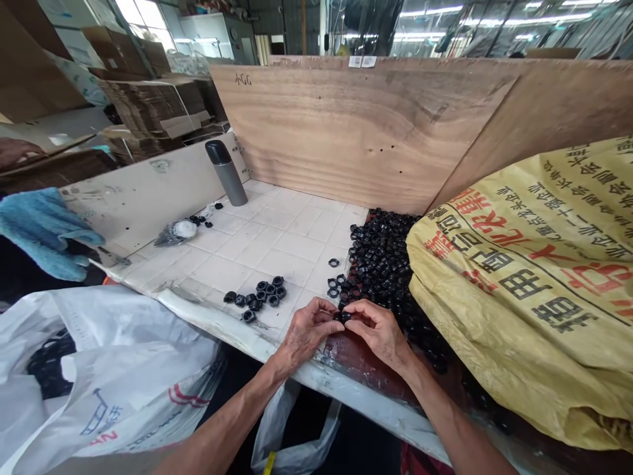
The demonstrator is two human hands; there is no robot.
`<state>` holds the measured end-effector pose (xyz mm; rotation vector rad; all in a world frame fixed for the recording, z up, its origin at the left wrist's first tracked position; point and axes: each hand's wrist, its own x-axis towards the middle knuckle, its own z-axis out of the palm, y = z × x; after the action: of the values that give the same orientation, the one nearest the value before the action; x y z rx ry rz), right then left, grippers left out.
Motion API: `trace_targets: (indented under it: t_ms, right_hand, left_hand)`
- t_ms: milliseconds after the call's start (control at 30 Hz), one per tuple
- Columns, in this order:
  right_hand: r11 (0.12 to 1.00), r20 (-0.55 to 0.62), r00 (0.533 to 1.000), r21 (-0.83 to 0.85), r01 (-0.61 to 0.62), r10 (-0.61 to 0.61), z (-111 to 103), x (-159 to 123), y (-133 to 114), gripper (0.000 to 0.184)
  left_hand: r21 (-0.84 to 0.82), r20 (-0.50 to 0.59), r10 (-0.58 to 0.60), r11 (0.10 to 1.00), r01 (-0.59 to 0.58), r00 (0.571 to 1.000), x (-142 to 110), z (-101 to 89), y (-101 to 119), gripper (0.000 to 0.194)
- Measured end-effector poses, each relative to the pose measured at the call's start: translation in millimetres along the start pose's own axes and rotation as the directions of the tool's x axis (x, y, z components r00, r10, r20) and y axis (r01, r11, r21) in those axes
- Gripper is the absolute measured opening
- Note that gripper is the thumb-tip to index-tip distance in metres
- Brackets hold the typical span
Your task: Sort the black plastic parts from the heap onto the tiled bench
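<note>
Left hand (310,328) and right hand (380,331) clamp their fingers (360,307) on a small black plastic piece (345,317) beside heaped black plastic rings (380,257)

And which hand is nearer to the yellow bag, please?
Right. The right hand is left of the yellow bag; the left hand is farther left, beyond the right hand.

The lean forearms (257,386) and fingers (364,307) are bare.
</note>
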<state>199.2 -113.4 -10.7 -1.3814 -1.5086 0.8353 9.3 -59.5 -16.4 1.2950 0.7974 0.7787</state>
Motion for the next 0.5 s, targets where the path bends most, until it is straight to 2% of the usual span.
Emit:
trace_targets:
  t_ms: [133,267,400,500]
  right_hand:
    - [1.000,-0.023,0.999,-0.002,0.027,-0.027,-1.4,0.6,-3.2,0.014]
    - [0.999,-0.020,0.999,-0.015,0.048,-0.048,-1.5,0.1,-6.3,0.013]
    - [1.000,-0.027,1.000,0.011,-0.013,0.013,2.4,-1.9,-2.5,0.018]
    - [0.998,-0.036,0.998,0.045,-0.042,0.043,6.9,-3.4,1.9,0.024]
  left_hand:
    - [-0.109,0.013,-0.006,0.994,0.007,1.000,2.3,1.4,-0.8,0.034]
    - [-0.054,-0.011,0.062,0.997,-0.063,0.998,2.1,1.7,-2.5,0.032]
    - [0.000,-0.011,0.169,0.986,-0.169,0.986,2.3,-0.3,-4.0,0.026]
    - [-0.002,-0.006,0.203,0.979,-0.203,0.979,2.9,-0.5,-4.0,0.024]
